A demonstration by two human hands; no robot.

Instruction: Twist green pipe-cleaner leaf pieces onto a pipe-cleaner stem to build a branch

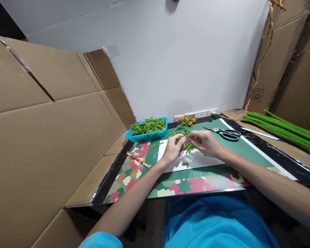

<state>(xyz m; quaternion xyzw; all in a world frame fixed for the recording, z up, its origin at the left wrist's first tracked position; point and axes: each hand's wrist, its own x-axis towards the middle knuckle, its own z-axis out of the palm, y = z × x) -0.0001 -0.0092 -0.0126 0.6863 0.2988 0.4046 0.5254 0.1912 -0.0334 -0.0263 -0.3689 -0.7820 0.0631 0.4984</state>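
Blue clothing point(209, 220) fills the near edge, right under the camera, and beyond it both bare forearms reach over the patterned mat point(186, 186) to where the action is. Fingertips almost meet now! The left hand point(173, 148) has thumb and forefinger pinched together on what looks like a small green piece; the right hand point(206, 142) comes in from the other side, fingers bunched close, though whether it grips the same piece I cannot tell, it's that tight in there.

Just beneath and behind them sits the heap of curled green pieces point(189, 146), partly on the white sheet point(196, 160), with one loose curl point(185, 164) lying nearer the person. Up to the left, a blue basket point(146, 137) is piled with more green curls point(150, 125); orange blooms point(190, 123) rest by the wall, and the scissors point(216, 130) lie just right of the hands, untouched.

So, the step in hand reads as fine fingertip handling, one small piece being worked between two hands. From here the next move calls for a light, steady pinch on the left, small adjustments from the right, and enough wrist clearance to leave that heap undisturbed.
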